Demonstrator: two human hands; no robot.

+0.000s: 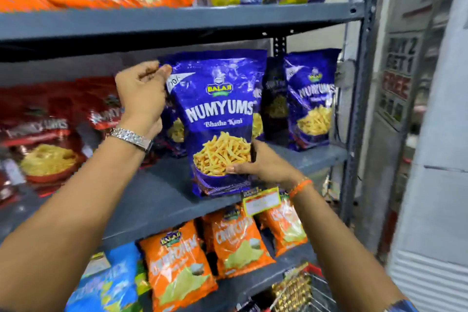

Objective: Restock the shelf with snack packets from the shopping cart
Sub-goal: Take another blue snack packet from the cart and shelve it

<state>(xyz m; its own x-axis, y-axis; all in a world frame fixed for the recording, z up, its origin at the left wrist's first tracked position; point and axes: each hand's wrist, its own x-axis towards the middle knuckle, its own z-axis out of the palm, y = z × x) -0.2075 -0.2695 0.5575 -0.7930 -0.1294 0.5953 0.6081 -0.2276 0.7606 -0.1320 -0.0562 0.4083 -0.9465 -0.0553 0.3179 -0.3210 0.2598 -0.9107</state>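
A blue Numyums snack packet (pixel 217 109) stands upright at the front edge of the grey middle shelf (pixel 157 200). My left hand (pixel 141 94) pinches its top left corner; a metal watch is on that wrist. My right hand (pixel 258 162) grips its lower right side, an orange thread on that wrist. More blue Numyums packets (pixel 311 99) stand behind and to the right on the same shelf. The wire shopping cart (pixel 314 291) shows at the bottom right, with a gold packet (pixel 291 286) at its edge.
Red Numyums packets (pixel 43 139) fill the left of the middle shelf. Orange packets (pixel 238 243) and a blue packet (pixel 106 284) sit on the shelf below, orange and yellow packets above. A yellow price tag (pixel 262 200) hangs on the shelf edge. A grey upright (pixel 359 109) bounds the right.
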